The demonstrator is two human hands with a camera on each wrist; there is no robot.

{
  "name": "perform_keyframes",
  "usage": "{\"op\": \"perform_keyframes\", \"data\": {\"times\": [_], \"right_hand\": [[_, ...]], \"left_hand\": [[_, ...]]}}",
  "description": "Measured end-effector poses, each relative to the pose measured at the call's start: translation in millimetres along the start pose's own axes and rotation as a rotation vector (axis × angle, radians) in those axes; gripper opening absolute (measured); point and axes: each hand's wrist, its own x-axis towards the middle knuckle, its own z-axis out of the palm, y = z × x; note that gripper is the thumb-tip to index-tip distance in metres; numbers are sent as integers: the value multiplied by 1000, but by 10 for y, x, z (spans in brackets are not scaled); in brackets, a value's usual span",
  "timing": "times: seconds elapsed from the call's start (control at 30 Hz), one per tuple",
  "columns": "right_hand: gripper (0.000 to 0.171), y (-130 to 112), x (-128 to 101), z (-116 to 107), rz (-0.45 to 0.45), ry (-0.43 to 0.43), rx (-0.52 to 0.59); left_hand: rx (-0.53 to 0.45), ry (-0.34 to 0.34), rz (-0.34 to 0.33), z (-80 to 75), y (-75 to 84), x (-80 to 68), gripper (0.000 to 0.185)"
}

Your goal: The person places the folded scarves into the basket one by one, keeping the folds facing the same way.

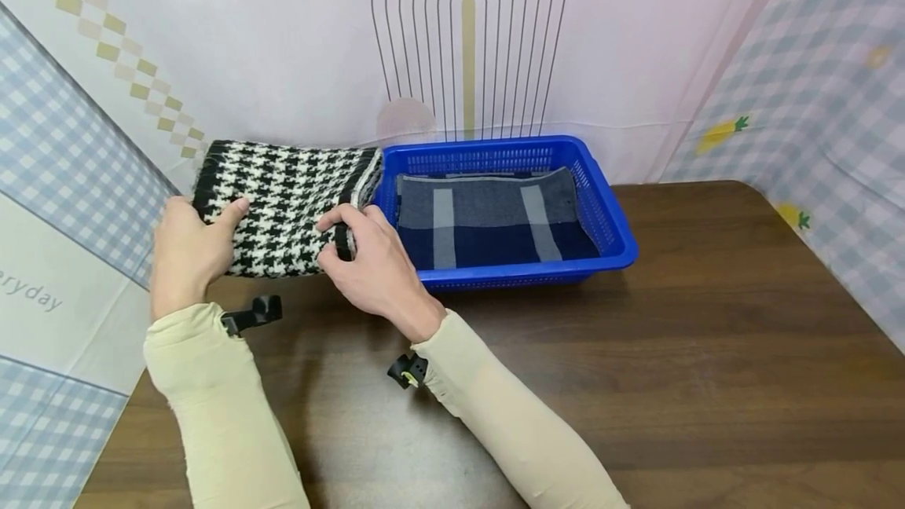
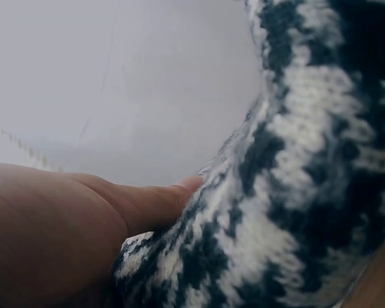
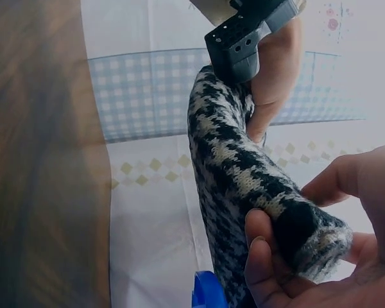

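Observation:
A folded black-and-white houndstooth scarf [image 1: 283, 187] is held up by both hands, left of the blue basket. At its left edge my left hand [image 1: 187, 250] grips it, thumb on top and the other fingers hidden beneath. My right hand [image 1: 371, 261] pinches the front right corner between thumb and fingers. In the right wrist view the scarf [image 3: 234, 160] hangs above the table in a thick fold, and the right hand's fingers lie on both sides of its end. Close up in the left wrist view, the knitted scarf [image 2: 295, 167] bends away from the thumb.
The blue plastic basket [image 1: 615, 246] stands on the brown wooden table [image 1: 707, 352] near the back wall. Inside it lies a folded navy and grey striped cloth [image 1: 488, 210]. Patterned sheets hang behind the table and at both sides.

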Motion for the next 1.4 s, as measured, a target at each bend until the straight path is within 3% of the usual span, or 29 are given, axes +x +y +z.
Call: {"op": "perform_keyframes", "data": {"times": [0.37,0.63,1.4], "right_hand": [[15,40,39,-155,40,-9,20],[11,65,72,-254,40,-19,3],[14,142,134,-590,37,-180,-25]], "left_hand": [[-4,2,56,66,85,19,101],[-6,-17,54,87,148,5,102],[-29,14,126,194,295,-38,99]]}}
